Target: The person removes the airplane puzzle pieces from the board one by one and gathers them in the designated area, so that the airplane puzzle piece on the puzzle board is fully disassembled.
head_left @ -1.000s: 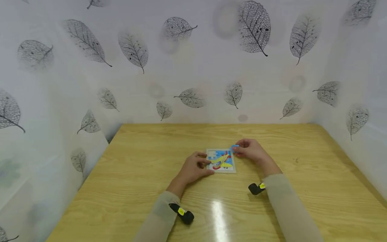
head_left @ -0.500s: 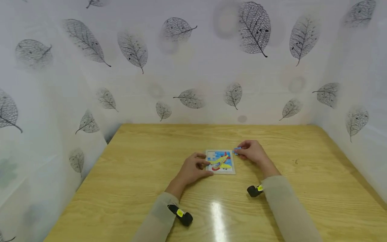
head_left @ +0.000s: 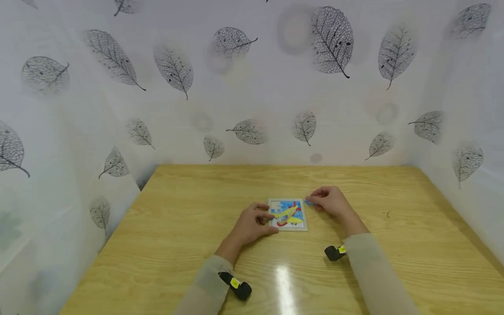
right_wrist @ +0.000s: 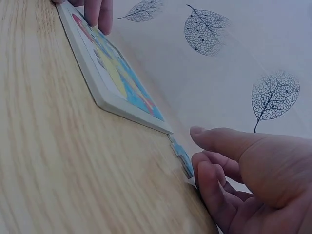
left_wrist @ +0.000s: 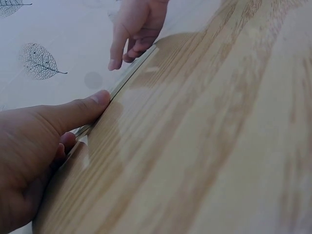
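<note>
"What's changed over there?"

"The right hand [head_left: 332, 202], mostly. A second ago it had that blue piece [right_wrist: 179, 152] pinched over the upper right corner of the pale frame [right_wrist: 129, 111]. Now the piece is lower, just outside that corner, and looks to be lying on the bench [head_left: 177, 218]."

"So it's let go?"

"Seen from the right wrist, thumb and fingers stand apart, so that grip looks loosened (whether a fingertip brushes the piece, I can't tell)."

"And the left hand [head_left: 250, 223]?"

"Same as before: its grip is clamped on the frame's left side, thumb by the lower edge, a finger or two reaching over the airplane picture [head_left: 289, 214]. The frame lies flat and hasn't slid much, if at all."

"What does that mean for the puzzle?"

"To my eye, it's unfinished. There's a pale patch [head_left: 276, 205] at the picture's upper left (bare backing, I'd guess), and the blue piece is outside the frame on the far side from it. At least the frame seems well steadied."
</note>
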A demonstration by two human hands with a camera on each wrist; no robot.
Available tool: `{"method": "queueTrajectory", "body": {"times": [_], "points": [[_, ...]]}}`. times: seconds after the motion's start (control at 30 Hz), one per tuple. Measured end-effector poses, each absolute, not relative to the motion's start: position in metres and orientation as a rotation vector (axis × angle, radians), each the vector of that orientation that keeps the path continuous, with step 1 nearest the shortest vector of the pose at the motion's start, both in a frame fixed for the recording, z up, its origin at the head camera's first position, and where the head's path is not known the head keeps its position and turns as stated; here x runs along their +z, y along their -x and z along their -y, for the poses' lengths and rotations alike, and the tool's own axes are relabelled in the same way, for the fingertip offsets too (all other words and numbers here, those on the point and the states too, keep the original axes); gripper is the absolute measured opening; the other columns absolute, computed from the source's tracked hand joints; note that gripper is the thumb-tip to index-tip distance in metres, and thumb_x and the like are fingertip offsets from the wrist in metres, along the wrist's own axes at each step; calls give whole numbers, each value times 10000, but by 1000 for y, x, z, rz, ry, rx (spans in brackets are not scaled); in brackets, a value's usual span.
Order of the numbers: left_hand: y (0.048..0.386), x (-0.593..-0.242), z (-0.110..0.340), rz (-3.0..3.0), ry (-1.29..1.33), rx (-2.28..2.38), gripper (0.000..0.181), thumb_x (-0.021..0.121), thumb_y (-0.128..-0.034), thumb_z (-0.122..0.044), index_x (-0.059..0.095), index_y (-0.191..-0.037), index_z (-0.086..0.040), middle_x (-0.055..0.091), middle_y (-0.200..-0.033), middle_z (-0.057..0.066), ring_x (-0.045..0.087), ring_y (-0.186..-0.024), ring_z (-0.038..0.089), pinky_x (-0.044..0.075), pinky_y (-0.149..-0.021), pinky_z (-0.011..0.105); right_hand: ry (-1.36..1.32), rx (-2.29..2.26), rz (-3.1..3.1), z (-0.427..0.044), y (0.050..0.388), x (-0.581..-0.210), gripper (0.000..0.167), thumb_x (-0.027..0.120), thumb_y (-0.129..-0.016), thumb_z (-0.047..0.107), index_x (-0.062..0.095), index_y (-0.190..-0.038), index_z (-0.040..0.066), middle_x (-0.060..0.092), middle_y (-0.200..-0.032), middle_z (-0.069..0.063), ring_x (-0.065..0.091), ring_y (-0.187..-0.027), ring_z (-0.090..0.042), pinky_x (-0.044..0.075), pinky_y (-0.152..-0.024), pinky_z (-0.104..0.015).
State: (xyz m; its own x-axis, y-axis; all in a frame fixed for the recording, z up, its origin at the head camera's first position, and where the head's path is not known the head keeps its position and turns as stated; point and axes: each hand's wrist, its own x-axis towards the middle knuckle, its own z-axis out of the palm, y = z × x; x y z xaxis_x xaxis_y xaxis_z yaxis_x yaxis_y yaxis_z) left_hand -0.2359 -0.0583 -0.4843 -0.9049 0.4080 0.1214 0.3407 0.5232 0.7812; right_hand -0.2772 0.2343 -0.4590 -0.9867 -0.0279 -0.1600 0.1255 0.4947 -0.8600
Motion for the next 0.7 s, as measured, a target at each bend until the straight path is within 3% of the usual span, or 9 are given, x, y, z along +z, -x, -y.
{"method": "queueTrajectory", "body": {"times": [0.5, 0.7], "points": [[239, -485, 54, -2664, -660, 1365, 406, 877, -768, -328, 775, -1086, -98, 592, -1306, 33, 560, -869, 76, 491, -775, 205, 90, -1500, -2496, -214, 278, -452, 316, 705, -941, 184, 688, -1173, -31, 701, -1029, -154, 667, -737, -127, 577, -681, -247], [237, -485, 56, -2658, -635, 1375, 392, 876, -770, -317, 775, -1077, -96, 591, -1302, 29, 567, -868, 78, 496, -776, 207, 198, -1397, -2529, -194, 278, -450, 264, 729, -920, 183, 732, -1116, 6, 664, -960, -120, 624, -711, -130, 550, -640, -221]]}}
